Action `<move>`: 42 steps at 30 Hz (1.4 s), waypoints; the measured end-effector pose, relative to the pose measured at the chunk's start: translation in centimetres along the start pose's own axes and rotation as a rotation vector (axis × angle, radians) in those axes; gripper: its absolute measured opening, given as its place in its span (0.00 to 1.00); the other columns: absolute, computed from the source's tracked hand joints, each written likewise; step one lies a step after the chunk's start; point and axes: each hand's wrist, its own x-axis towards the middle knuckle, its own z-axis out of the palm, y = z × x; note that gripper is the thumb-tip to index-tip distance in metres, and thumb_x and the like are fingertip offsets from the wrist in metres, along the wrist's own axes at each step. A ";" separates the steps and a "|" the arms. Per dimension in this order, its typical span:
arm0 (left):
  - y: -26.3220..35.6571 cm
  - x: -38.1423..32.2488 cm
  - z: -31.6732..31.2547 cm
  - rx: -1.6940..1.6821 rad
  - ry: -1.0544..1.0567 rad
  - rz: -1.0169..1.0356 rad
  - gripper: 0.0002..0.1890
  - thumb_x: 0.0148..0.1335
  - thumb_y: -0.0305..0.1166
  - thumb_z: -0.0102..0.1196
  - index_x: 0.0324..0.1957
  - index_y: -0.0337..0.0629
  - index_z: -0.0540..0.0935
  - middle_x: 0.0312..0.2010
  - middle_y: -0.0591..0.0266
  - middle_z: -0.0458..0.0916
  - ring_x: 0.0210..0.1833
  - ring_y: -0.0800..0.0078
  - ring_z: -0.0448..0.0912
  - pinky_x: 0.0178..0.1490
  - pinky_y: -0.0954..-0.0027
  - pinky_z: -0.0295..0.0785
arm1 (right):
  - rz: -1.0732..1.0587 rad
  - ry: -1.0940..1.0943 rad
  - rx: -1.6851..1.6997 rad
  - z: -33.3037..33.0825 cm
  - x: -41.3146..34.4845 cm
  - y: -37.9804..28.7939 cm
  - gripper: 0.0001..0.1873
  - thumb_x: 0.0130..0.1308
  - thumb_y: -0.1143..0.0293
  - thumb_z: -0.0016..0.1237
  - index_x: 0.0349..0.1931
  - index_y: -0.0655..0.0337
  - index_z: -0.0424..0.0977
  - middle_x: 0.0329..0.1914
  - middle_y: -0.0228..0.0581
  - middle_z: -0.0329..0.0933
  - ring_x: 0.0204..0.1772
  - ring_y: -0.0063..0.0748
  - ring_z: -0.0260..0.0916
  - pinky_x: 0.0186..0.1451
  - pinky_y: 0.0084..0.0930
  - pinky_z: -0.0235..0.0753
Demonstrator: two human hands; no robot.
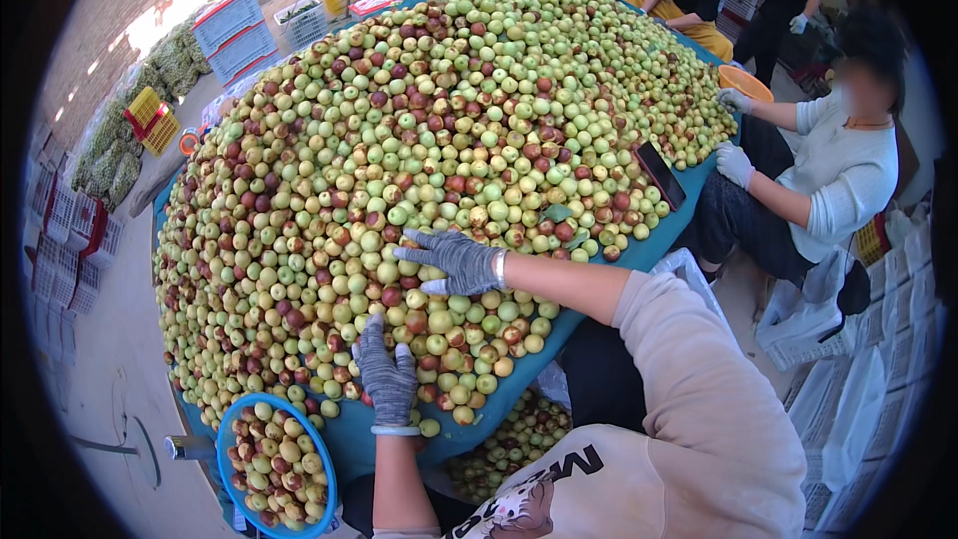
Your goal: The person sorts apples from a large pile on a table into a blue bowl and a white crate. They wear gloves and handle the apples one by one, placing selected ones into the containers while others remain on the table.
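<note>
A wide heap of green and reddish-brown jujubes (419,142) covers a table with a blue-green cloth (636,251). My right hand (458,263), in a grey knit glove, lies over the near part of the heap with its fingers spread. Nearer the table edge, my left hand (385,374) wears a matching glove and rests against the fruit, thumb apart from the fingers. Neither hand visibly grips a jujube, though the palms are hidden. Left of my left forearm, a round blue basket (329,457) holds mostly browned jujubes. More jujubes (516,438) lie below the table edge before me.
A smartphone (660,176) lies at the heap's right edge. Beside it sits a person (838,165) in white gloves; others are farther back, near an orange basin (745,82). Plastic crates (75,239) stand at left, lined crates (846,404) at right. A metallic cylinder (187,448) adjoins the blue basket.
</note>
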 end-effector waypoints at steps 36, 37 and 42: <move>-1.2 0.3 -1.0 -0.815 0.232 -0.232 0.18 0.70 0.27 0.45 0.61 0.34 0.71 0.55 0.54 0.76 0.54 0.70 0.77 0.56 0.71 0.74 | 0.244 0.064 -0.166 -3.5 4.1 -1.6 0.21 0.69 0.46 0.43 0.45 0.56 0.72 0.31 0.46 0.81 0.40 0.48 0.80 0.43 0.44 0.77; -0.8 0.5 -1.4 -0.852 0.225 -0.236 0.18 0.72 0.31 0.45 0.60 0.35 0.71 0.54 0.56 0.77 0.51 0.73 0.78 0.52 0.75 0.76 | 0.283 0.027 -0.110 -4.1 3.7 -3.9 0.25 0.69 0.40 0.41 0.41 0.55 0.72 0.29 0.46 0.80 0.35 0.50 0.80 0.39 0.46 0.76; 1.0 0.9 -3.0 -1.774 -0.122 -0.474 0.18 0.70 0.42 0.52 0.54 0.41 0.75 0.39 0.65 0.79 0.25 0.85 0.72 0.24 0.85 0.63 | -0.093 0.002 -0.004 -0.1 2.2 -11.6 0.27 0.75 0.43 0.24 0.46 0.52 0.73 0.29 0.44 0.80 0.34 0.47 0.80 0.37 0.40 0.78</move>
